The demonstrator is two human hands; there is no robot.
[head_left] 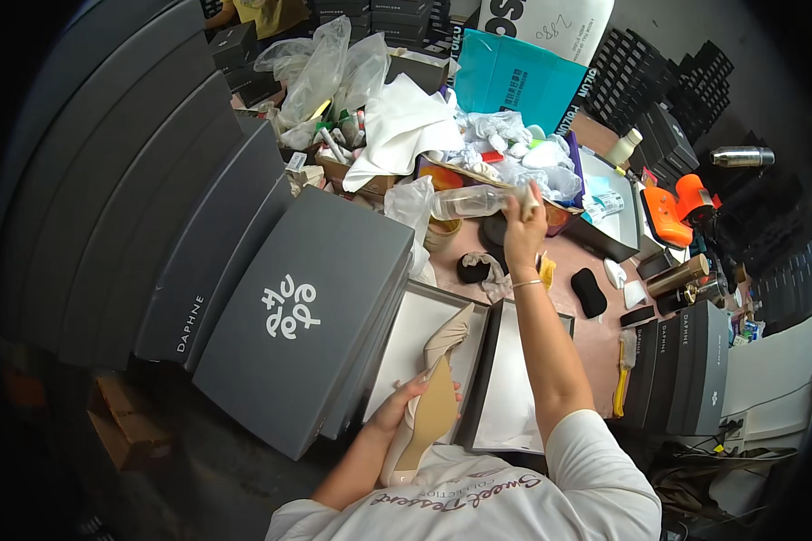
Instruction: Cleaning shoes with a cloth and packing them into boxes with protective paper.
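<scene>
My left hand (404, 403) grips a beige pointed shoe (433, 410), its tan sole turned up, close to my body. Beyond it a second beige shoe (448, 332) with a gathered upper shows over the open shoe box (397, 347); whether the two shoes touch I cannot tell. Reaching far over the table, my right hand (525, 227) is closed around the neck end of a clear bottle (465, 202). The bottle is tilted nearly flat, with its base to the left. My fingers partly hide its whitish top.
Tall stacks of dark grey shoe boxes (307, 307) rise on the left. A carton of crumpled white cloths (550, 158) stands behind the bottle. The pinkish tabletop (559, 284) bears a black oval pad (589, 293), a tape roll (472, 267) and a yellow-handled cutter (621, 388).
</scene>
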